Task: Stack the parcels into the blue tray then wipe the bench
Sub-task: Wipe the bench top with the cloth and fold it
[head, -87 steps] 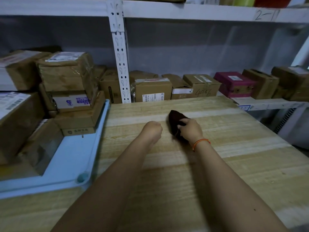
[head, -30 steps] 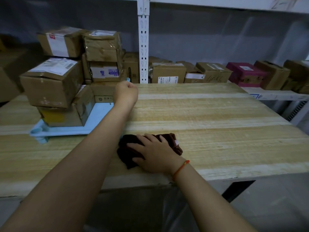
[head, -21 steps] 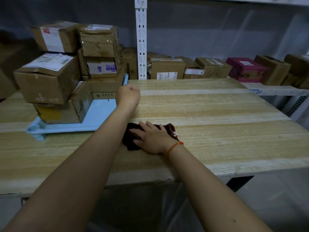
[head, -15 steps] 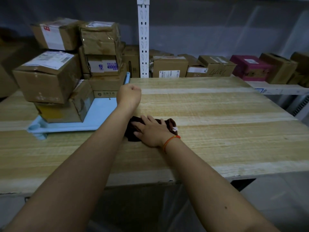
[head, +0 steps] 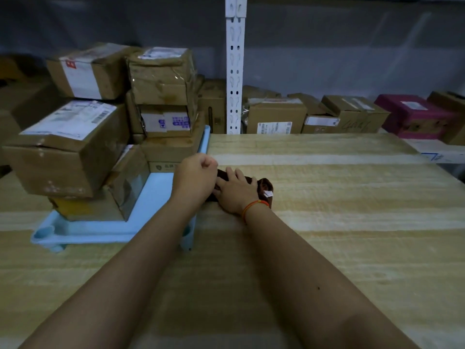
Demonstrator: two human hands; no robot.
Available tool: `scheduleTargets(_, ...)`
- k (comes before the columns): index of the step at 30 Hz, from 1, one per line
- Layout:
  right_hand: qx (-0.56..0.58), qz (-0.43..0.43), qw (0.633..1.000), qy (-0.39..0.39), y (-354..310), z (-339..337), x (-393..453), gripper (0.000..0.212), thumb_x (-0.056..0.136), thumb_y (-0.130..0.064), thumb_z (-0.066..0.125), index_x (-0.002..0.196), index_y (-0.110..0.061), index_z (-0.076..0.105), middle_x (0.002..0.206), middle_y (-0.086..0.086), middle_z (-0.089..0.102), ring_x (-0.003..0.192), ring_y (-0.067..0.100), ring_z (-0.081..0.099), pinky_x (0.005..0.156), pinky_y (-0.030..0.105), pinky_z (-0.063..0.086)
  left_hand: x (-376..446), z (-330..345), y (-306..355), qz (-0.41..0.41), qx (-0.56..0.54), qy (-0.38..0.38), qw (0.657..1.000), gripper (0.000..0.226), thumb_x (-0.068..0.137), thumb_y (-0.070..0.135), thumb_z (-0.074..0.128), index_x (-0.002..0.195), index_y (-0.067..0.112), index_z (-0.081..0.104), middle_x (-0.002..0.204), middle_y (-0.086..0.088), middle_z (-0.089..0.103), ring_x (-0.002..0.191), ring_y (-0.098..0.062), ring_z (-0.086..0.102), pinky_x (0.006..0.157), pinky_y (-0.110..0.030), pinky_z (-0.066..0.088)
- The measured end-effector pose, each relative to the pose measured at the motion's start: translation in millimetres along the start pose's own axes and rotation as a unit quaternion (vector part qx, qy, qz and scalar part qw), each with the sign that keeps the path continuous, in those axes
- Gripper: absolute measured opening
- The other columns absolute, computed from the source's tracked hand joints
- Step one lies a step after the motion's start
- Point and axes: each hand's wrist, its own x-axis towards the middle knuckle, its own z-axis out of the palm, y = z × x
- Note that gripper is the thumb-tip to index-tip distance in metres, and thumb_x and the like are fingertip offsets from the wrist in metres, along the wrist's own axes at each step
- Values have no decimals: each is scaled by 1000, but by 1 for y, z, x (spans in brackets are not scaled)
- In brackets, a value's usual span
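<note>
The parcels [head: 105,137] sit stacked in the blue tray [head: 156,197], freeing the table [head: 339,210]. The right hand [head: 235,195] presses flat, fingers spread, on a dark cloth [head: 265,183] for wiping; the left hand [head: 195,177] hovers fisted, empty.

The right hand [head: 236,191] lies flat, fingers spread, pressing a dark cloth [head: 265,183] onto the bench [head: 352,202]. Just to its left the left hand [head: 195,176] is a closed fist, empty. Left of the fist, stacked parcels [head: 75,147] fill the blue tray [head: 156,195].
</note>
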Motion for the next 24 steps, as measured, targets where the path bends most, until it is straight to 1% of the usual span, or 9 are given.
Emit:
scheduleTargets(3, 4, 13, 1000, 6, 6, -2, 33, 50, 103, -45, 29, 152, -41, 21, 165, 5, 4, 151, 32, 0, 113, 68, 4, 18, 4, 2, -3, 29, -15, 999, 18, 96, 14, 50, 95, 15, 68, 92, -3, 65, 88, -18, 61, 79, -35, 54)
scheduleTargets(6, 6, 22, 1000, 13, 11, -2, 65, 55, 101, -48, 34, 153, -39, 18, 165, 5, 3, 150, 34, 0, 112, 69, 3, 38, 14, 6, 5, 81, -30, 996, 18, 96, 12, 49, 94, 11, 67, 94, -9, 65, 91, -25, 61, 83, -42, 54)
scheduleTargets(10, 2, 23, 1000, 19, 18, -8, 104, 61, 99, -47, 43, 154, -35, 18, 165, 6, 3, 150, 37, 0, 112, 70, 6, 68, 30, 14, -9, 123, -45, 991, 15, 96, 13, 50, 94, 14, 65, 96, -7, 63, 90, -24, 60, 85, -45, 54)
scheduleTargets(12, -1, 25, 1000, 11, 20, -13, 120, 64, 99, -43, 45, 155, -32, 16, 165, 6, 1, 150, 37, -1, 113, 70, 7, 80, 38, 18, -8, 148, -59, 987, 16, 96, 12, 50, 96, 13, 66, 98, -7, 63, 95, -22, 60, 88, -42, 53)
scheduleTargets(16, 7, 27, 1000, 13, 25, -24, 151, 60, 100, -40, 45, 154, -32, 19, 165, 7, 2, 150, 38, -1, 112, 71, 8, 102, 49, 23, 7, 219, -93, 971, 25, 97, 11, 47, 112, 7, 66, 115, -9, 64, 110, -26, 58, 98, -41, 46)
scheduleTargets(18, 14, 33, 999, 9, 29, -26, 163, 59, 100, -41, 45, 154, -32, 21, 165, 8, 3, 150, 39, 0, 112, 71, 7, 107, 52, 23, 27, 234, -106, 966, 23, 96, 12, 49, 109, 8, 67, 114, -9, 67, 108, -26, 60, 93, -37, 47)
scheduleTargets(21, 15, 56, 998, 8, 39, -25, 177, 54, 101, -47, 38, 152, -36, 23, 165, 8, 4, 150, 38, 1, 112, 71, 7, 106, 56, 27, 21, 229, -127, 965, 23, 97, 10, 47, 107, 11, 68, 117, -7, 64, 105, -23, 59, 85, -29, 45)
scheduleTargets(22, 17, 69, 997, 14, 46, -25, 179, 51, 102, -49, 33, 151, -37, 25, 165, 7, 6, 149, 38, 2, 112, 71, 8, 105, 57, 28, 21, 226, -134, 965, 23, 97, 10, 47, 105, 13, 68, 117, -6, 63, 99, -20, 58, 81, -29, 46)
scheduleTargets(24, 24, 103, 994, 27, 64, -29, 179, 46, 103, -48, 29, 148, -38, 30, 164, 6, 10, 149, 37, 6, 111, 71, 9, 104, 58, 28, 26, 217, -144, 965, 21, 96, 13, 47, 100, 18, 67, 108, -1, 64, 87, -16, 57, 72, -30, 49)
